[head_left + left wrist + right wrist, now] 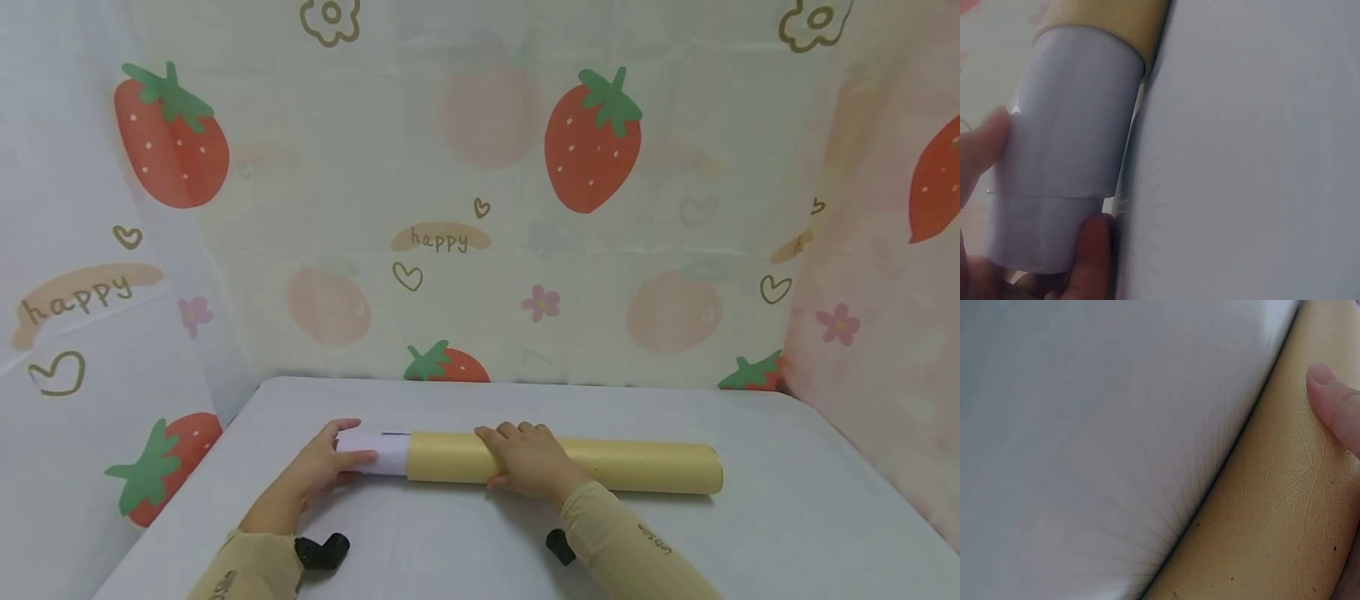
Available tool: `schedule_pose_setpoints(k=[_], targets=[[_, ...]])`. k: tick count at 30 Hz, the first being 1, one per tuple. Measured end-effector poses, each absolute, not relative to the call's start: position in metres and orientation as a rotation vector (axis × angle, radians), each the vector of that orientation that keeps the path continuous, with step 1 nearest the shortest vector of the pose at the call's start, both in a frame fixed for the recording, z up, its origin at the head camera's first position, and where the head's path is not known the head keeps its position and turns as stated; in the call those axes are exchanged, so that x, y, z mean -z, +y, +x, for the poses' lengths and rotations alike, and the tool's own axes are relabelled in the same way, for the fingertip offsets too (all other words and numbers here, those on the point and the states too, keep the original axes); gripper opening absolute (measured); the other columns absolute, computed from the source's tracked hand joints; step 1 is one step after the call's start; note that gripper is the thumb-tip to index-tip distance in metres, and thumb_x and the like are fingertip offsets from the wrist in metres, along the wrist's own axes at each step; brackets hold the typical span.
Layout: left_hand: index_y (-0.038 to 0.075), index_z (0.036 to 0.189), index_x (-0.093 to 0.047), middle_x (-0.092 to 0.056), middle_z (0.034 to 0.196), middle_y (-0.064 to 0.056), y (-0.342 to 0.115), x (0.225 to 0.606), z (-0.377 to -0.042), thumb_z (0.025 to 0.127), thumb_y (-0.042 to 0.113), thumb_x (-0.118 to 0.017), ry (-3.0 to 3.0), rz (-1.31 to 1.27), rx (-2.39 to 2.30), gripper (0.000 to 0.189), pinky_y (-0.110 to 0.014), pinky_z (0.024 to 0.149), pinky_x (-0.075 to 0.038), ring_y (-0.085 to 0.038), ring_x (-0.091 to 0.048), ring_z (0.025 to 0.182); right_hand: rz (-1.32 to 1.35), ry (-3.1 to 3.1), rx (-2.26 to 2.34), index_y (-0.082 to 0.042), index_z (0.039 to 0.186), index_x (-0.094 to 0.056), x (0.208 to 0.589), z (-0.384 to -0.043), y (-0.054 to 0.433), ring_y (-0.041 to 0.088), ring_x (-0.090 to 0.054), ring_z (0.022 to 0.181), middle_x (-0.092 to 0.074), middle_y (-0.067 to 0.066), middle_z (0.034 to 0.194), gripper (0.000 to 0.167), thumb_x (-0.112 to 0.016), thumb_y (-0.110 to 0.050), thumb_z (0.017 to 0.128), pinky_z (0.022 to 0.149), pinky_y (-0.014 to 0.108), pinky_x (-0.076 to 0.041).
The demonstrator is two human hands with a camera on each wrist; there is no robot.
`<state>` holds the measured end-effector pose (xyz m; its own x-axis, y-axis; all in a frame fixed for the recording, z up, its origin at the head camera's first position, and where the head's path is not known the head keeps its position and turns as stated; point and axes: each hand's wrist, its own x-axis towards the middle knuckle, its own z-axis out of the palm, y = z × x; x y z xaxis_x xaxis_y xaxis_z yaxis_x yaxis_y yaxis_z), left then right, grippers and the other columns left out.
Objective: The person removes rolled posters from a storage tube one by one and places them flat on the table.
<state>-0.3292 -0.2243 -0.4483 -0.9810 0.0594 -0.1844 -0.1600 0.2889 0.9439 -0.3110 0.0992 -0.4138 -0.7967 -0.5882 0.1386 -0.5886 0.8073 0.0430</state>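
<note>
A yellow cardboard tube [645, 467] lies sideways across the table. From its left end sticks a white paper roll [392, 455]; the left wrist view shows a stepped edge on this paper roll [1069, 125], with a narrower layer at its outer end. My left hand [326, 458] grips that outer end, thumb and fingers on opposite sides. Over the middle of the tube, my right hand [528, 458] holds it with the fingers across the top and the thumb on the near side. In the right wrist view the thumb [1338, 409] presses on the tube's surface.
The table [450, 550] has a white cover and rounded back corners. Behind it hangs a curtain [480, 292] with strawberry prints, and similar cloth stands at both sides. Black wrist pieces [322, 552] show by both sleeves.
</note>
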Motion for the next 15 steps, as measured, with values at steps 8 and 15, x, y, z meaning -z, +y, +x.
schedule_pose_setpoints(k=[8,15], targets=[[0.007,0.122,-0.041,-0.041,0.123,-0.018,-0.217,0.453,-0.332,0.071,0.023,-0.078,2.345,-0.094,-1.834,0.066,-0.035,0.077,-0.049,-0.027,-0.053,0.098,0.938,-2.848,-0.004,-0.021,0.137,-0.038,0.414,-0.312,0.099,0.023,-0.052,0.103,-0.054,-0.001,0.116,0.073,-0.067,-0.050,0.076,0.085,0.042,-0.040],[0.009,0.127,-0.042,-0.041,0.125,-0.017,-0.213,0.454,-0.335,0.069,0.022,-0.079,2.324,-0.070,-1.839,0.070,-0.036,0.078,-0.049,-0.028,-0.052,0.101,0.931,-2.861,-0.025,-0.022,0.136,-0.038,0.413,-0.312,0.099,0.023,-0.052,0.101,-0.054,-0.001,0.115,0.073,-0.068,-0.050,0.075,0.083,0.042,-0.040]])
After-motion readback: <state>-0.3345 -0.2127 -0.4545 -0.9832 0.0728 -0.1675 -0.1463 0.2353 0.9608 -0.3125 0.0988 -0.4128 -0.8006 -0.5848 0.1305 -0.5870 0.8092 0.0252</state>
